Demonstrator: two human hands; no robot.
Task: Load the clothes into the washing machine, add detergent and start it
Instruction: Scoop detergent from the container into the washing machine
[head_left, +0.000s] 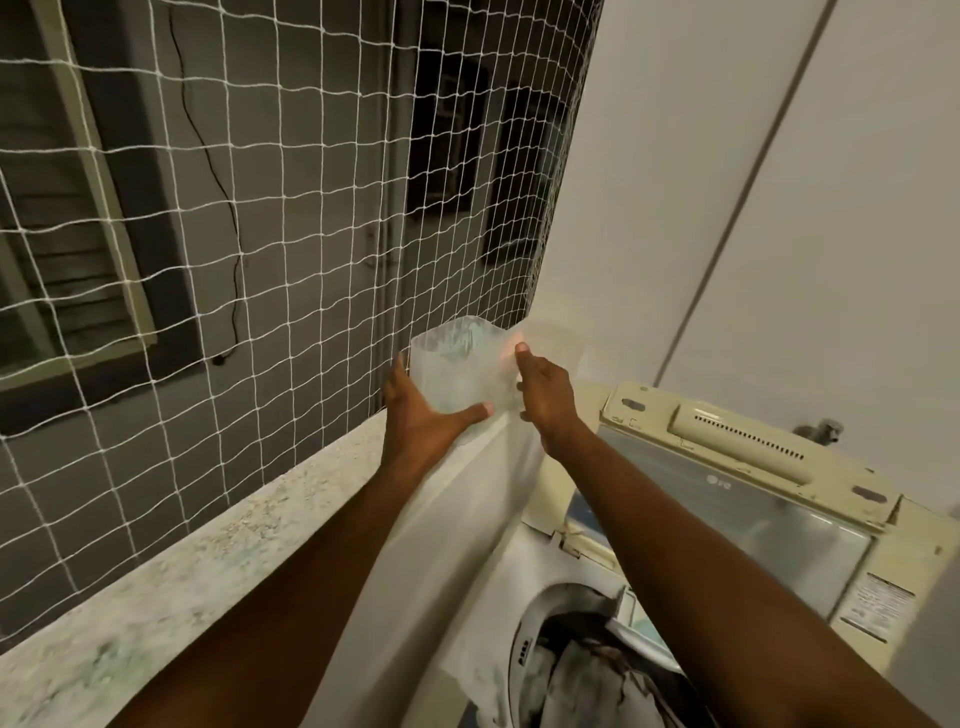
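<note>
While blurred, hands (483, 410) gripping translucent pouch (460, 364)

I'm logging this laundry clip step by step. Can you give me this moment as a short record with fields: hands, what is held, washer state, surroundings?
left hand: grip on the translucent plastic container, thumb across its front
right hand: grip on the container's right side
container: raised near the white netting, above the ledge; contents unclear
washing machine: lid raised, drum open
clothes: dark items inside the drum
ledge: speckled stone, left of the washer
</note>
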